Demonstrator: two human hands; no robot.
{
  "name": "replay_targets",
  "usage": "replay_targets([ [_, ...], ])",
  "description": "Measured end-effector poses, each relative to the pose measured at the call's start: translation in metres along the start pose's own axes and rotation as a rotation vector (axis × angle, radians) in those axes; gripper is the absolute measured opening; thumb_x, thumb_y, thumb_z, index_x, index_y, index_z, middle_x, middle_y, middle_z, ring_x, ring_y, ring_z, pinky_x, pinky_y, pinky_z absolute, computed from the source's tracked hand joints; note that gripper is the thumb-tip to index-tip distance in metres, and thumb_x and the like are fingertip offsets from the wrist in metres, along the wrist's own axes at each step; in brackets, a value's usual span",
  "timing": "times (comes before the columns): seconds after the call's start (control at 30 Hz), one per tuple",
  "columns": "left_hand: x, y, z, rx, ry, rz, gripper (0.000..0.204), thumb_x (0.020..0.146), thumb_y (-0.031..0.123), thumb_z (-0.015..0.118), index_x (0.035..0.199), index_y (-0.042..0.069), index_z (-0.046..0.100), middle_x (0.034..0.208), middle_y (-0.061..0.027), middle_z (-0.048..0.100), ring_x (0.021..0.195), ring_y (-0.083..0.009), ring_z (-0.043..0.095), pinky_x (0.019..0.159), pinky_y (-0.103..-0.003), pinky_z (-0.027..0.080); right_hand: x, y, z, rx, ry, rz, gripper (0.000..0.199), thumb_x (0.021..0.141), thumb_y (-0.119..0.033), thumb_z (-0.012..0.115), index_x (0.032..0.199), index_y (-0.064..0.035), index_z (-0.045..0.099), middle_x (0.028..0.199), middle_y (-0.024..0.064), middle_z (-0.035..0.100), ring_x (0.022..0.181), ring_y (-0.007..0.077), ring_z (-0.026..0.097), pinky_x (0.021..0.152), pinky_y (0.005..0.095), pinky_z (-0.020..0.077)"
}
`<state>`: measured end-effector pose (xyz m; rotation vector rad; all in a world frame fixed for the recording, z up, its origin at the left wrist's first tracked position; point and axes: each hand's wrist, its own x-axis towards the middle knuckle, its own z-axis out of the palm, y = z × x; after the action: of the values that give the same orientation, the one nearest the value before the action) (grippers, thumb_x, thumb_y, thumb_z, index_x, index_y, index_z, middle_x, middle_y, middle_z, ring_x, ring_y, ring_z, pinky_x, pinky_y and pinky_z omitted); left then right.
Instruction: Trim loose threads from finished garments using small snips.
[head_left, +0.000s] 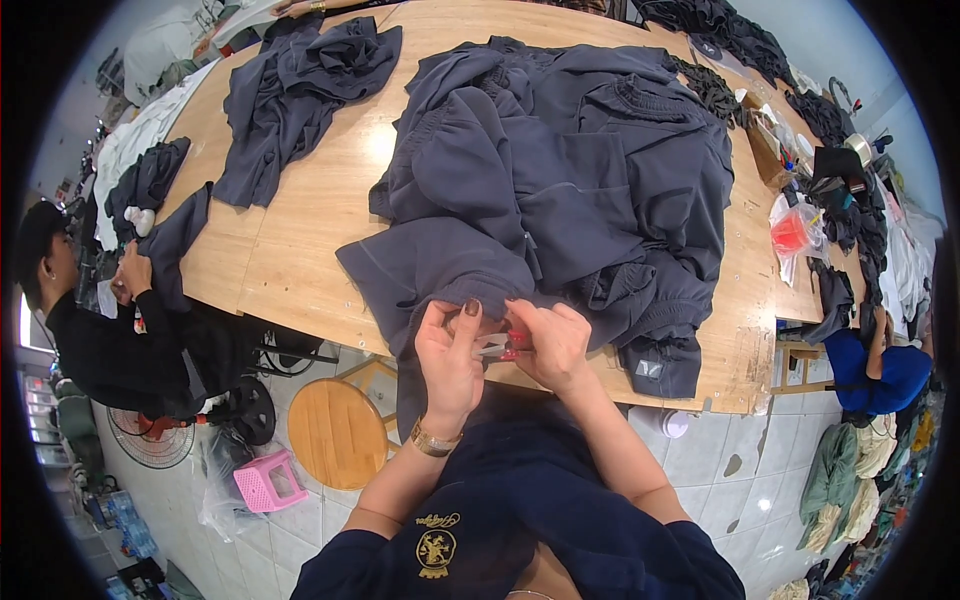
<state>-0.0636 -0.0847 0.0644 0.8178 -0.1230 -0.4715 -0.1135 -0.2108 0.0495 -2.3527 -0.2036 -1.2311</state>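
Pinching the hem of a dark grey garment (pixel 560 190) at the table (pixel 300 240) edge, lower centre of frame, the left hand (pixel 450 360) grips cloth while the right hand (pixel 550 340) holds small red snips (pixel 512 343), the heap apparently mostly untrimmed.

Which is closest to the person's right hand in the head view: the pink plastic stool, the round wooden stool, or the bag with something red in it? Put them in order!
From the right hand:
1. Round wooden stool, lower left, on the floor.
2. Clear plastic bag with red contents, up right, at the table edge.
3. Small pink plastic stool, farthest, lower left.

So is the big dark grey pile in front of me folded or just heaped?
Heaped: the dark grey garments lie crumpled and overlapping on the wooden table.
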Motion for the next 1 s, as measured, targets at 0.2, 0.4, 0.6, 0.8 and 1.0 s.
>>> replay_targets([
  [0.2,0.001,0.003,0.006,-0.042,0.032,-0.036,0.014,0.092,0.010,0.053,0.103,0.002,0.047,0.098,-0.0108,0.061,0.091,-0.0183,0.062,0.087,-0.040,0.050,-0.003,0.000,-0.006,0.141,-0.011,0.002,0.042,0.055,-0.004,0.069,0.095,-0.0005,0.056,0.063,0.0015,0.054,0.047,0.0156,0.049,0.046,0.0268,0.0342],
  [0.4,0.006,0.003,0.002,-0.092,0.034,-0.041,0.012,0.095,0.014,0.048,0.100,0.003,0.046,0.102,-0.0130,0.061,0.093,-0.0227,0.062,0.086,-0.039,0.052,-0.009,-0.012,-0.005,0.224,0.005,0.381,0.025,0.069,-0.008,0.070,0.089,-0.0009,0.057,0.066,0.0083,0.054,0.053,0.0211,0.053,0.051,0.0280,0.0421],
  [0.6,0.005,0.004,-0.001,-0.150,0.020,-0.022,0.012,0.094,0.013,0.049,0.101,0.005,0.045,0.099,-0.0109,0.060,0.091,-0.0191,0.062,0.084,-0.038,0.050,-0.013,-0.010,0.000,0.165,-0.115,0.449,0.024,0.073,-0.019,0.071,0.078,-0.0030,0.054,0.068,0.0088,0.053,0.053,0.0253,0.053,0.046,0.0328,0.0411],
  [0.8,0.004,0.004,0.000,-0.106,0.002,0.005,0.009,0.096,0.014,0.045,0.100,0.006,0.045,0.106,-0.0109,0.060,0.096,-0.0202,0.061,0.082,-0.035,0.052,-0.010,-0.011,0.000,0.125,-0.159,0.453,0.023,0.074,-0.019,0.070,0.073,-0.0048,0.052,0.065,0.0079,0.051,0.052,0.0256,0.054,0.045,0.0338,0.0403],
  [1.0,0.003,-0.001,-0.001,-0.069,0.016,0.046,0.007,0.096,0.012,0.044,0.100,0.006,0.046,0.105,-0.0110,0.060,0.095,-0.0196,0.062,0.081,-0.034,0.051,-0.007,-0.012,-0.003,0.118,-0.208,0.517,0.019,0.069,-0.013,0.070,0.077,-0.0018,0.056,0.068,0.0129,0.054,0.058,0.0303,0.056,0.050,0.0342,0.0426],
])
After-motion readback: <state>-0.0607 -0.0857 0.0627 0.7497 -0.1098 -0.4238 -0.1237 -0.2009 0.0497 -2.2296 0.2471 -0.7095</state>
